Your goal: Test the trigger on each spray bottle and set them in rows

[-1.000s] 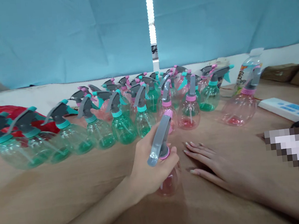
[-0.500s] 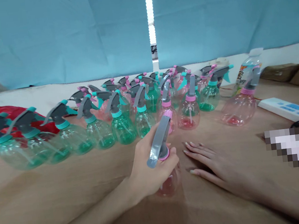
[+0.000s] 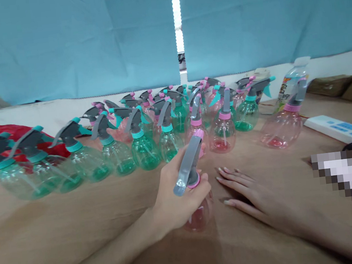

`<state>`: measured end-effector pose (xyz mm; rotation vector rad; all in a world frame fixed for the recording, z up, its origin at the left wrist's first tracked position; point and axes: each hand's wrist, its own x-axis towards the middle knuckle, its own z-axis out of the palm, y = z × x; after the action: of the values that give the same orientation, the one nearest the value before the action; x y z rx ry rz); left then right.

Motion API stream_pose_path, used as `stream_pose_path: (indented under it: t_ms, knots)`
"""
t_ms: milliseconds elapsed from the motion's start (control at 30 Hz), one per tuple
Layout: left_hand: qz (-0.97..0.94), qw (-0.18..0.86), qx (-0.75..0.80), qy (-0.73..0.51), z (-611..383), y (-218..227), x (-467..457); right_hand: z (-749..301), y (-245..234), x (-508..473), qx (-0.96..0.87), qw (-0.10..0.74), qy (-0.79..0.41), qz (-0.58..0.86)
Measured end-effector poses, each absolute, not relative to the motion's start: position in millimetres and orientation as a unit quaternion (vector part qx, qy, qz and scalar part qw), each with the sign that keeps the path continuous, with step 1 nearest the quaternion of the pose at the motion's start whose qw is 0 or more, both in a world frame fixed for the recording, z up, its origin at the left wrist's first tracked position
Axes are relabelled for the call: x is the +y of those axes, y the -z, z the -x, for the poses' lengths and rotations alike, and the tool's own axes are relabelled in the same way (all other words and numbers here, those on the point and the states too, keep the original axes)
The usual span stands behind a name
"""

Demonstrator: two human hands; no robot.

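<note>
Left of the right hand (image 3: pixel 249 189), the near sprayer (image 3: pixel 198 216) is before the sprayer rows (image 3: pixel 145 152) on the table (image 3: pixel 87 218).

Free tabletop (image 3: pixel 93 213) beside the left hand (image 3: pixel 174 200); spray bottles (image 3: pixel 146 152) in the way beyond

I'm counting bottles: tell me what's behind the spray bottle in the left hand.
Behind the held bottle stands another pink-collared spray bottle; the held one and the left hand hide part of its body.

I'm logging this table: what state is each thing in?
Held pink bottle: about upright, head fitted
Left hand: closed around that bottle
Right hand: palm down on the table, fingers extended
Front green bottles: standing, heads fitted
Labelled bottle: standing
Red sheet: crumpled
Blue curtain: hanging
</note>
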<state>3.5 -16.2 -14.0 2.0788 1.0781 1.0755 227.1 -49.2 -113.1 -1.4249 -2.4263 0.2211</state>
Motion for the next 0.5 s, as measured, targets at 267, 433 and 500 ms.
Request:
stream_pose_path:
  t_ms: [267, 433, 500]
  knots:
    - [-0.771, 0.282, 0.4, -0.407, -3.1, 12.4, -17.9, -226.9, 114.7, -49.5, -0.844, 0.179, -0.088, 0.497]
    - [-0.77, 0.285, 0.407, -0.401, -3.6, 13.4, -16.9, -227.6, 116.5, -49.2, -0.84, 0.185, -0.093, 0.501]
    - [-0.77, 0.288, 0.407, -0.399, -3.9, 13.3, -16.8, -228.0, 116.9, -49.2, -0.84, 0.184, -0.094, 0.502]
